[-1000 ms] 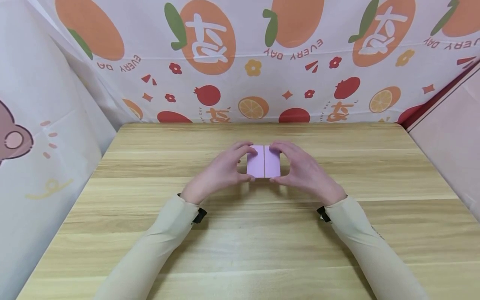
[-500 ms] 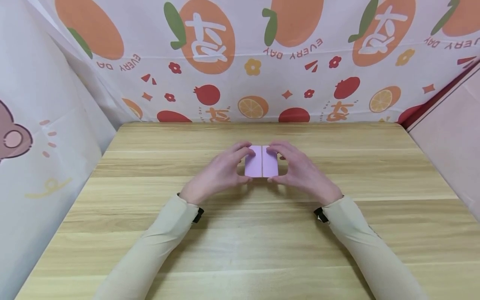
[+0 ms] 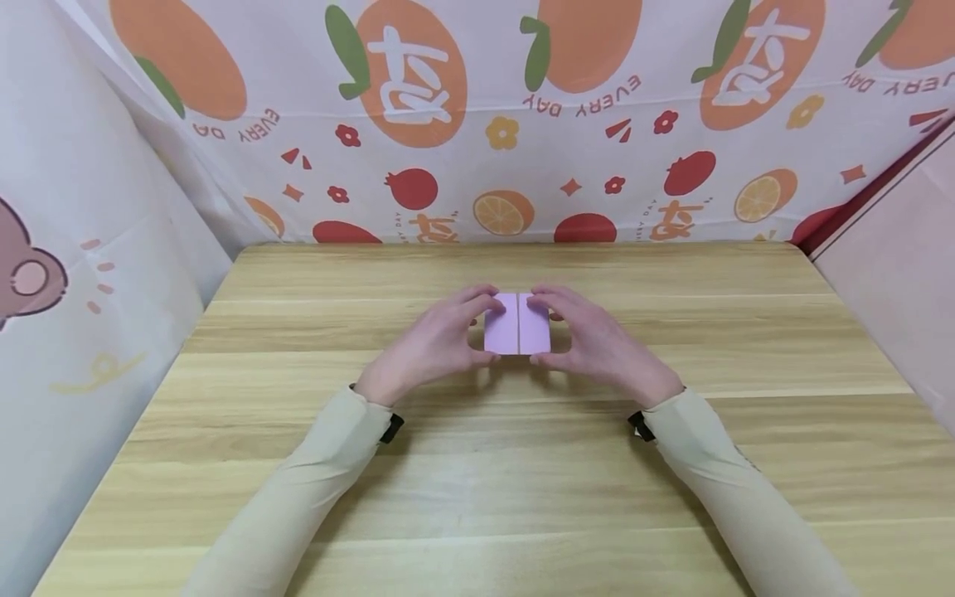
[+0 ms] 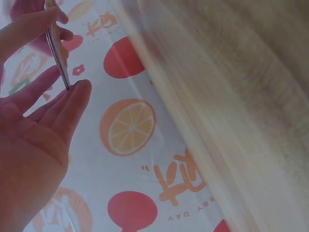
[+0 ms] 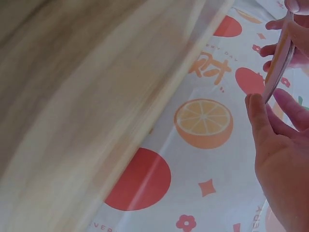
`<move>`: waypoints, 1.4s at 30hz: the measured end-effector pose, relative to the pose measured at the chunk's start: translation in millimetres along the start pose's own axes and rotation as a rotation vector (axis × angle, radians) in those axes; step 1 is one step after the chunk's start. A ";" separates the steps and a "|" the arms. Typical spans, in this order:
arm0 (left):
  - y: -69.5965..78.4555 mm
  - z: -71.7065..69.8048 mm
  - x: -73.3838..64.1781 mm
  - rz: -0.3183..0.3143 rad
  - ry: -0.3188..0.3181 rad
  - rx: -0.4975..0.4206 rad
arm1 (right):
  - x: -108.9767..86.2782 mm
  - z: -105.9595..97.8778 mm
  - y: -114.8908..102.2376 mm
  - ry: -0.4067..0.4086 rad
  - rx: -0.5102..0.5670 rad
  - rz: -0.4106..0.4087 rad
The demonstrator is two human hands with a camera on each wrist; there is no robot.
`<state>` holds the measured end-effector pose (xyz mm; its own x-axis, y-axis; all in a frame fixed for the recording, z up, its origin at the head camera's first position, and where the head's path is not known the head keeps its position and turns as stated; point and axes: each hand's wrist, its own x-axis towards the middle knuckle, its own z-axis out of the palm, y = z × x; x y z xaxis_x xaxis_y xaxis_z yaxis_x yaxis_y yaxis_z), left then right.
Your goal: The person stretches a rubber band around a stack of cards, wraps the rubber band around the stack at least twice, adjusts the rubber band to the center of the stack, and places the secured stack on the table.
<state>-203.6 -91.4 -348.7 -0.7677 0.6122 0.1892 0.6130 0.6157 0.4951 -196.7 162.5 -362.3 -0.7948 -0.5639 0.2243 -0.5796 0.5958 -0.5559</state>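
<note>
A thin pink two-panel card, nearly square with a straight seam down its middle, is held between both hands over the wooden table. My left hand grips its left half, thumb at the near edge and fingers at the far edge. On the other half, my right hand has the same kind of grip. In the left wrist view the card appears edge-on as thin layers between fingers and thumb. The right wrist view also catches the card edge-on, with an orange tint on one face. Its underside is hidden in the head view.
The wood-grain table spreads out beneath both forearms. A fruit-print cloth hangs along its far edge. Pale cloth borders the left side and a pinkish panel the right. Black bands circle the wrists.
Both hands and the pink card have drifted slightly left together, and a touch nearer in the last half second. The grip looks the same.
</note>
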 end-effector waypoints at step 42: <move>-12.1 28.5 13.2 0.023 -0.255 0.187 | -1.6 5.8 30.3 -0.313 -0.152 0.127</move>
<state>-215.8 -76.6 -376.3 -0.6961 0.7173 -0.0314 0.6717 0.6660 0.3245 -212.0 178.2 -384.2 -0.7825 -0.6134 -0.1073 -0.5185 0.7372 -0.4333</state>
